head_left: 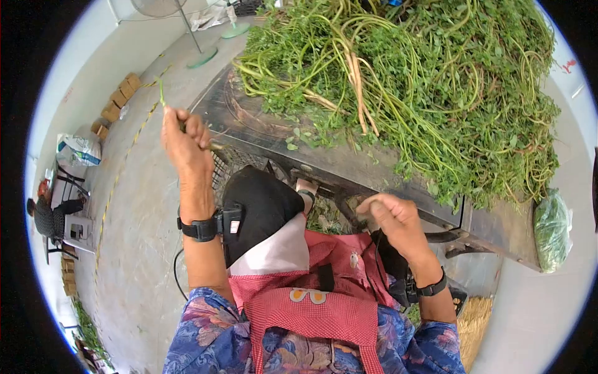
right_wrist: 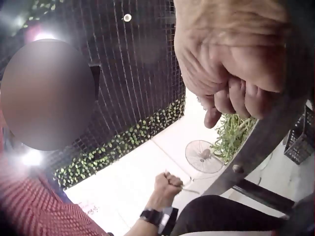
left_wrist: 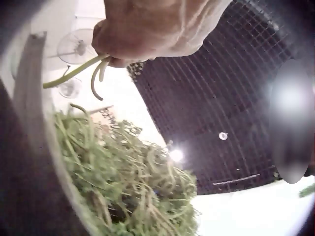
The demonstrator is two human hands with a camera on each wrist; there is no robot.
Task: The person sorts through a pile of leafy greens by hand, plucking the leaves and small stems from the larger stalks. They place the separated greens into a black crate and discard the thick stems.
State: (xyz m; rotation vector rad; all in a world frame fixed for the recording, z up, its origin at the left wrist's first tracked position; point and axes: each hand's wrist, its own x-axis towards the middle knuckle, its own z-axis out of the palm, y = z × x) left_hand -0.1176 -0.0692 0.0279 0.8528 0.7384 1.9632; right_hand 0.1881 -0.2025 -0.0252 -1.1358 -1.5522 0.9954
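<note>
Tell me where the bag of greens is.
In the head view, the bag is at the right end of the table, beside the heap of greens.

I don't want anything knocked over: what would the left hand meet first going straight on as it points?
The left hand seems clear of the table; the standing fan is probably first near its line, though depth is unclear.

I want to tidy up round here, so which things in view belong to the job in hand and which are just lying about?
In the job:
- green stem in the left hand
- heap of greens
- dark table under it

Probably just lying about:
- cardboard boxes
- pale sack
- fan standing beyond the table
</note>
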